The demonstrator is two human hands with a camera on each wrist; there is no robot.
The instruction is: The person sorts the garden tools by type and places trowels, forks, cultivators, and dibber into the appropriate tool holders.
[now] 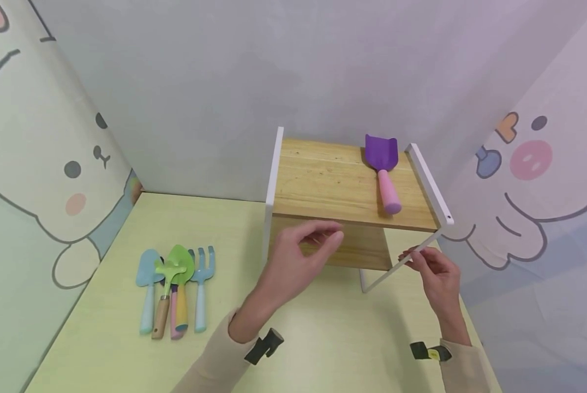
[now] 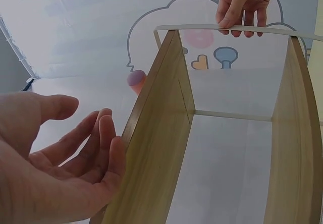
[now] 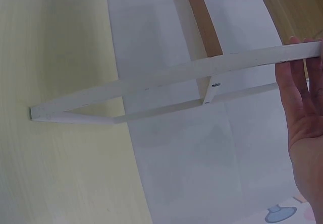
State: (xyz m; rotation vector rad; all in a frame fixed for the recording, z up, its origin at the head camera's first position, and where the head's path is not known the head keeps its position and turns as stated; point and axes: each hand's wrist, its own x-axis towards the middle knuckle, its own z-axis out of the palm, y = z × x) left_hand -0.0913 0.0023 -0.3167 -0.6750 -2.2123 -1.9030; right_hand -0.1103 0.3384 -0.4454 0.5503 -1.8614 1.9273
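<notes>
A two-tier wooden shelf [image 1: 323,180] with white side frames stands on the table. My right hand [image 1: 438,275] grips the right side frame [image 3: 166,72], thumb on one side and fingertips on the other, as the left wrist view shows. My left hand [image 1: 295,259] hovers in front of the upper board's front edge, thumb apart from loosely bent fingers, holding nothing. In the left wrist view that hand [image 2: 65,158] is beside the board's edge; whether it touches is unclear. On the upper board lies a purple shovel [image 1: 382,155] with a pink handle.
Left of the shelf, several garden tools lie together on the pale table [image 1: 112,234], among them a blue fork [image 1: 202,284], a green trowel [image 1: 183,262] with a yellow handle and a light blue spade [image 1: 148,273]. Cloth walls [image 1: 215,98] enclose the back and sides.
</notes>
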